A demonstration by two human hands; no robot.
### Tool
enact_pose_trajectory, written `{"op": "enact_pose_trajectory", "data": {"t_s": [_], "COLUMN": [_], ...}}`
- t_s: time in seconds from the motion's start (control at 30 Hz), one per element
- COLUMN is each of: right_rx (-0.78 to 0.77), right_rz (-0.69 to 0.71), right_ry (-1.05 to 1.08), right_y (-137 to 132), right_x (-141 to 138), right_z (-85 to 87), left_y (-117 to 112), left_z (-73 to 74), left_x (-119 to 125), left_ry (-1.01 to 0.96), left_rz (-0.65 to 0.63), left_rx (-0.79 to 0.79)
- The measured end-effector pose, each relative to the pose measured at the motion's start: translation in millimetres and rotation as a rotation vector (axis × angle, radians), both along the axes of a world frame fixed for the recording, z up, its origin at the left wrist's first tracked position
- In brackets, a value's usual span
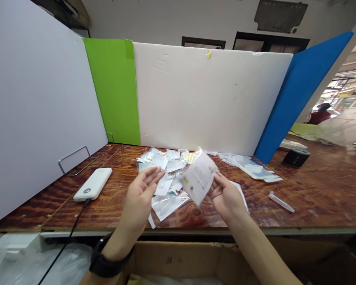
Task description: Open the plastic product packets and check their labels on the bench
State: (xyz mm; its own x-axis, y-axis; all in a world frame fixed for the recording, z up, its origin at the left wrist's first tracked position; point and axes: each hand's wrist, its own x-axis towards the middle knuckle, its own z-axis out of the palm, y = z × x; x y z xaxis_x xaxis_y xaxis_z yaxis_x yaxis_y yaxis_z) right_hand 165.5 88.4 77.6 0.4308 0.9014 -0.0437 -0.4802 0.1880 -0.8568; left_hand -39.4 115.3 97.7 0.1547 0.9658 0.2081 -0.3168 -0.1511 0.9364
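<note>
My right hand (227,198) pinches a clear plastic packet with a white printed insert (199,178) by its lower right edge, and the packet is tilted. My left hand (139,200) is raised palm up with its fingers apart, holding nothing, a short gap from the packet. Beneath both hands lies a loose pile of similar plastic packets (169,204) on the wood-grain table (323,190). A black band (109,257) circles my left wrist.
A white power bank (91,184) with a black cable lies at the left. Further right are a packet stack (252,170), a clear plastic tube (280,202) and a black roll (296,157). White, green and blue partition panels stand behind; a cardboard box (178,257) sits below the table edge.
</note>
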Motion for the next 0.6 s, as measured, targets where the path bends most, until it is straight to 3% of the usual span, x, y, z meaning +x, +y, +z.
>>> {"op": "enact_pose_trajectory", "data": {"t_s": [0.1,0.27,0.43,0.6], "right_rx": [-0.050,-0.160,-0.068,0.025], "right_rz": [0.022,0.321,0.404,0.415], "right_ry": [-0.056,-0.361,-0.880,-1.192], "right_y": [6,3,-1,0], "right_x": [6,-13,-36,-45], "right_z": [-7.0,-16.9,-28.9,-42.2], "left_y": [2,-10,-15,-13], "left_z": [-1.7,1.5,4.3,3.4], "left_x": [-1,0,-1,-4], "left_ry": [0.166,0.464,0.570,0.576], "left_rz": [0.108,-0.009,-0.042,-0.057], "left_rx": [0.026,0.153,0.230,0.171]}}
